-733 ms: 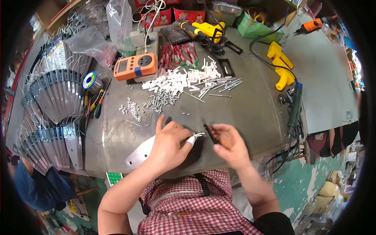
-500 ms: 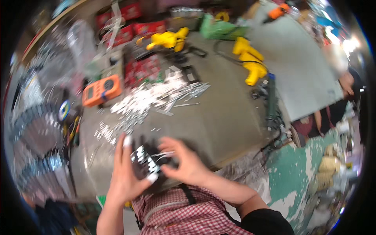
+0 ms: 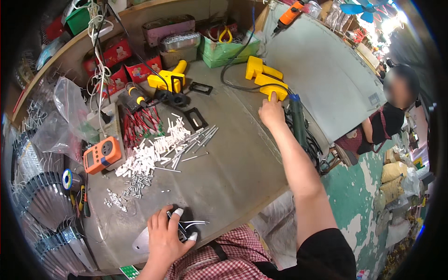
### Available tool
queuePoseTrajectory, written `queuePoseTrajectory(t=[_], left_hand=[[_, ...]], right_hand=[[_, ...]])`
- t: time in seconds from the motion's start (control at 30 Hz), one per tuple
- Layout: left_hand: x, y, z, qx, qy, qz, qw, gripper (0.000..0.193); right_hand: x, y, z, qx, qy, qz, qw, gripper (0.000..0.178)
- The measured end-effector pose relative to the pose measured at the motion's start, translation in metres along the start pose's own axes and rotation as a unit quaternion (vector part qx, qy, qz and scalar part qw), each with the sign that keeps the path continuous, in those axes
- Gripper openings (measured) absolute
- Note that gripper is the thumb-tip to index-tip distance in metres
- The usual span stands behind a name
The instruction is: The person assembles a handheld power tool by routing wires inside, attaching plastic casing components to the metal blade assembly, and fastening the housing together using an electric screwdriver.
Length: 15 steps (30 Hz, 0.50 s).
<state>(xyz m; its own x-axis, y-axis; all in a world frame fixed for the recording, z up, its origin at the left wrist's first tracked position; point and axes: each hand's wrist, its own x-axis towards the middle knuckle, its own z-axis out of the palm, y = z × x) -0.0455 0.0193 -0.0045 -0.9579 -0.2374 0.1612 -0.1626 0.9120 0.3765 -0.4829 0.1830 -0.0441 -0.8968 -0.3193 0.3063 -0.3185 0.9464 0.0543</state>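
My left hand [image 3: 163,233] is at the bench's near edge, white coverings on its thumb and a fingertip. Its fingers and thumb curl round a dark part [image 3: 185,226] with white wires [image 3: 197,223] sticking out to the right; the palm hides much of it. From under the hand a grey metal plate [image 3: 141,241] pokes out. Farther off, my right arm stretches out to a yellow gun-shaped tool [image 3: 261,77]. The right hand [image 3: 272,113] is closed at the tool's near end, its index finger over the yellow casing.
Loose white tubes [image 3: 154,151] and metal rods lie mid-bench, near an orange meter [image 3: 102,155]. A second yellow tool [image 3: 168,80] stands behind them. Stacked metal plates [image 3: 49,200] line the left. A dark green cylindrical tool [image 3: 296,121] lies by the right forearm; another person [image 3: 396,112] sits beyond.
My right hand has left the wired part and reached far forward and right to the yellow tool. My left hand stays at the part. The whole view has shifted.
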Motion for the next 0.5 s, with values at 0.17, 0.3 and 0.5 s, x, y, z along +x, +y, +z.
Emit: queuePoseTrajectory(t=[0.17,0.3,0.5], left_hand=[[-0.004,-0.011,-0.01,-0.035,-0.047,-0.014,0.998,0.093],[0.012,-0.019,-0.02,-0.219,0.068,-0.025,0.973,0.102],[0.051,0.019,-0.029,-0.695,-0.185,-0.05,0.693,0.09]], right_hand=[[0.001,-0.017,-0.115,0.155,0.042,-0.116,0.98,0.024],[-0.014,-0.004,-0.178,0.454,-0.064,-0.125,0.88,0.021],[-0.11,-0.054,-0.138,0.748,-0.485,-0.141,0.43,0.02]])
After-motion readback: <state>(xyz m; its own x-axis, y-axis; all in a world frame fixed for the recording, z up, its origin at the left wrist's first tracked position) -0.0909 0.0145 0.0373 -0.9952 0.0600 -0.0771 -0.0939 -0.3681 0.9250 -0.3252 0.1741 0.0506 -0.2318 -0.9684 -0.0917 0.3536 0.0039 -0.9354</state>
